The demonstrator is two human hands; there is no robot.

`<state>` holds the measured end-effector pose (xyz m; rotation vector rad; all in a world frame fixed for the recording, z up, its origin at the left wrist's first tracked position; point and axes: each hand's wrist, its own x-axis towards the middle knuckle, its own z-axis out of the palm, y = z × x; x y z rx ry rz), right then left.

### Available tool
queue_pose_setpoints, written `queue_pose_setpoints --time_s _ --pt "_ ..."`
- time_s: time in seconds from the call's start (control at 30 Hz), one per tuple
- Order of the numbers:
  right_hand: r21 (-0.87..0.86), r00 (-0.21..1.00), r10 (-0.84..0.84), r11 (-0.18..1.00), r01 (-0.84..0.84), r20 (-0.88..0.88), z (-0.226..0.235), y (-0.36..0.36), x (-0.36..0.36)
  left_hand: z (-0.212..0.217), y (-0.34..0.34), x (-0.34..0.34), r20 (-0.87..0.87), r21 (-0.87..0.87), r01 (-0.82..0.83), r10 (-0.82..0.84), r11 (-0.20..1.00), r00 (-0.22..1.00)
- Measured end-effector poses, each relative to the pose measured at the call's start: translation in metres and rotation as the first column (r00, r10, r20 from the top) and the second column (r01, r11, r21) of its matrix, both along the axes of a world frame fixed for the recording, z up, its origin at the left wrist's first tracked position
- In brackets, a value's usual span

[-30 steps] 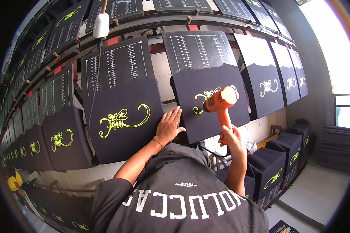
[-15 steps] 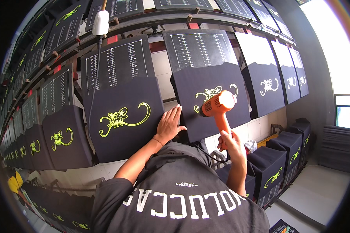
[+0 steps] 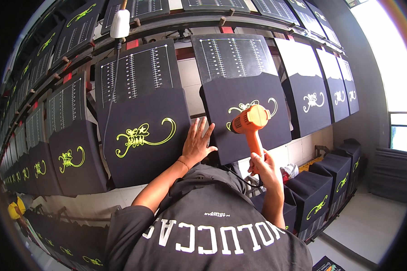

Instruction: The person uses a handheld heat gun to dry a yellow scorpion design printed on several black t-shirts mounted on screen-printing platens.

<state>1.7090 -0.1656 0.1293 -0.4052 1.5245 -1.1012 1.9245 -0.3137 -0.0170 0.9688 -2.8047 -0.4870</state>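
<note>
My right hand (image 3: 263, 166) is closed round the handle of an orange heat gun (image 3: 251, 121). The gun hangs over a black shirt panel (image 3: 276, 124) stretched on a board, its nozzle toward the yellow-green printed design (image 3: 272, 106), which its body partly hides. With fingers spread, my left hand (image 3: 198, 142) is at the gap between that board and the one to its left, holding nothing. That left board carries another black shirt panel (image 3: 167, 158) with a full yellow-green design (image 3: 138, 137). A dark cord runs below my right hand.
Ruled printing boards (image 3: 131, 72) stand in rows on both sides and behind. To the right, several panels bear white designs (image 3: 313, 102). A white socket block (image 3: 120, 25) hangs with a cord over the left board. More covered boards (image 3: 307, 189) line the lower right; someone in yellow (image 3: 16, 207) is at far left.
My left hand's fingers have spread apart. The heat gun has shifted slightly left and turned, its back end now showing more orange and less glare.
</note>
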Motion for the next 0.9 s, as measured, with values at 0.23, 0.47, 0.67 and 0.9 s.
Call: queue_pose_setpoints --time_s 0.23,0.47,0.67,0.9 --pt "0.003 1.000 0.010 1.000 -0.010 0.019 0.002 -0.009 -0.002 -0.005 0.000 0.002 -0.042 -0.012 -0.010 0.009 1.000 0.999" --pt "-0.021 0.999 -0.008 1.000 0.009 0.036 0.000 -0.014 -0.002 -0.006 -0.001 0.003 -0.075 -0.011 -0.002 0.001 1.000 0.997" --pt "-0.038 1.000 0.009 0.999 -0.008 0.019 -0.002 -0.018 -0.002 -0.005 -0.001 0.002 -0.052 -0.006 0.012 -0.012 1.000 0.999" --pt "-0.029 0.998 -0.007 1.000 0.009 0.060 -0.006 -0.017 -0.010 -0.001 -0.002 0.002 -0.102 0.020 0.042 -0.040 0.999 0.994"
